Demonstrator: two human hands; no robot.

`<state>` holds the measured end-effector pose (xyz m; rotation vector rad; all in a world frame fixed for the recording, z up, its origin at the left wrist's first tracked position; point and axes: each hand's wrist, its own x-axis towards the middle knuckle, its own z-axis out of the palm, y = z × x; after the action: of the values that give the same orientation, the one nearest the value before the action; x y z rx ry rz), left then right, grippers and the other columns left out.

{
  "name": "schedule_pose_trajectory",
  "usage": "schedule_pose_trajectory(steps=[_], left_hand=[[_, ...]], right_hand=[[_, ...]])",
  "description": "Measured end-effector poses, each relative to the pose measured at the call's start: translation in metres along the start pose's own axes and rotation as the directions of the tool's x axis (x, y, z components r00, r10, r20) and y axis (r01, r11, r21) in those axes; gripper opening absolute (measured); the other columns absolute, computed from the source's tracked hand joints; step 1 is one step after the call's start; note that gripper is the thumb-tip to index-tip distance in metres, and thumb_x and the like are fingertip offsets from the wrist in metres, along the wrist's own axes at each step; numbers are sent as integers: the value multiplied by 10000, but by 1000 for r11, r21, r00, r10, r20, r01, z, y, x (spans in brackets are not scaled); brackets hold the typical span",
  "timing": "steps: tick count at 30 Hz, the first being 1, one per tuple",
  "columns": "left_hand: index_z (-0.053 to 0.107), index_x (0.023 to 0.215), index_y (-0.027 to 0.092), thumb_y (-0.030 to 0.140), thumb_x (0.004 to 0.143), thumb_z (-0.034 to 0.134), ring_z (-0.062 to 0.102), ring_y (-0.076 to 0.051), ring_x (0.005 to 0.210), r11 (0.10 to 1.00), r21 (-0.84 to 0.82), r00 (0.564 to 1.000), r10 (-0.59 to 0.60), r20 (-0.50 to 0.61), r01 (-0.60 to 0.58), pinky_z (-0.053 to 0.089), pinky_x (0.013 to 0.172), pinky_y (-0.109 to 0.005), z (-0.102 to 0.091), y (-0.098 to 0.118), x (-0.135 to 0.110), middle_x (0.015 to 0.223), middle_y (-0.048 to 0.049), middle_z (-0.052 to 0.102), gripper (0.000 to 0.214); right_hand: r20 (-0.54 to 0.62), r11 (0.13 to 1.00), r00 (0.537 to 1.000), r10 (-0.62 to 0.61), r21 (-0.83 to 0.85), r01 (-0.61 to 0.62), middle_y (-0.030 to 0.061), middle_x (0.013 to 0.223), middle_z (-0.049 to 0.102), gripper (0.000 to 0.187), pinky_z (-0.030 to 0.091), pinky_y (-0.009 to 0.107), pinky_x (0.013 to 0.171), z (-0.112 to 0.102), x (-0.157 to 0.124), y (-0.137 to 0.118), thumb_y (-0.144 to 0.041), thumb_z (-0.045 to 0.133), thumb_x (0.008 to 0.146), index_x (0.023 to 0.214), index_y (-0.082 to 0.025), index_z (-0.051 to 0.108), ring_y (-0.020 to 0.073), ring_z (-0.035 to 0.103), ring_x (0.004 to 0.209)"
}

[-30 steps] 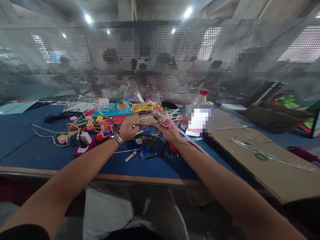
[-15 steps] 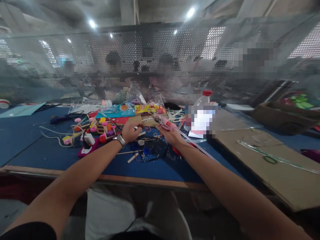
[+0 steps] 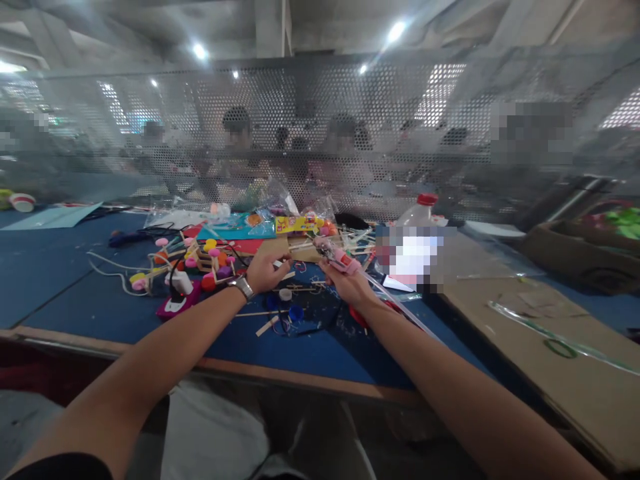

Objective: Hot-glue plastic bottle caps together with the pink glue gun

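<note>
In my right hand [image 3: 346, 283] is a pink hot glue gun [image 3: 341, 257], its nozzle pointing away and to the left. A long clear glue stick [image 3: 395, 303] trails from its back over my forearm. My left hand [image 3: 265, 270], with a watch [image 3: 243, 287] on the wrist, is a little to the left of the glue gun. Its fingers are closed near a piece of cardboard [image 3: 275, 249]; what they hold, if anything, is too small to make out. Left of that hand stands a wooden-stick frame with coloured pompoms [image 3: 210, 253].
A purple power strip [image 3: 177, 303] with a white plug sits near my left forearm. Bottle caps [image 3: 296, 313] and sticks lie between my arms. A plastic bottle [image 3: 420, 212], a lit screen [image 3: 417, 257] and a cardboard sheet [image 3: 505, 340] are on the right. A perforated partition [image 3: 310, 93] stands behind.
The camera view has turned slightly, so the scene sits a little further right and lower. Both hands keep nearly the same pose, with the glue gun still in my right hand.
</note>
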<state>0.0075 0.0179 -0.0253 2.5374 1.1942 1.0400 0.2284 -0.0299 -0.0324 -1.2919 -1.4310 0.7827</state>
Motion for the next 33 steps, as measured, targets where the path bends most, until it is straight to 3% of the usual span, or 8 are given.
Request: schedule_pose_trajectory(steps=[8,16,23,29,33], left_hand=[[693,857,169,432,944,512,618,-189,764,1000,13,1000,16,11,-16,434,717,-296,4,-3,2,801,-57,709,332],[531,696,191,442,993,409,504,-173,671,999,36,1000,15,9,-15,366,650,-309,2,-5,3,672,-29,562,408],[543,828,194,351,986,411,525,-184,733,999,4,999,-31,17,31,401,711,-311,0,-5,4,776,-33,595,259],[571,898,189,359,947,519,567,-202,803,997,-18,997,-79,20,80,440,753,-314,3,-6,7,814,-39,630,184],[590,919,182,360,913,576,588,-207,828,994,-24,994,-111,2,111,458,762,-319,2,-8,8,880,-52,660,178]], right_hand=[[-21,1000,1000,-10,7,10,2,524,521,475,407,335,539,-2,1,2,-681,666,710,595,-247,510,165,474,521],[-55,999,998,-19,29,20,-1,506,540,451,424,321,519,-2,4,4,-631,693,729,577,-245,516,161,498,504],[-52,1000,999,-13,16,13,2,512,541,431,406,316,511,-4,4,6,-613,687,735,593,-240,522,161,489,509],[-45,997,996,-80,11,81,-11,498,509,451,413,324,561,-5,5,3,-633,694,742,597,-245,516,160,470,532],[-53,998,998,-40,42,43,-8,511,519,444,414,325,547,-4,4,2,-630,714,724,615,-244,524,163,483,523]])
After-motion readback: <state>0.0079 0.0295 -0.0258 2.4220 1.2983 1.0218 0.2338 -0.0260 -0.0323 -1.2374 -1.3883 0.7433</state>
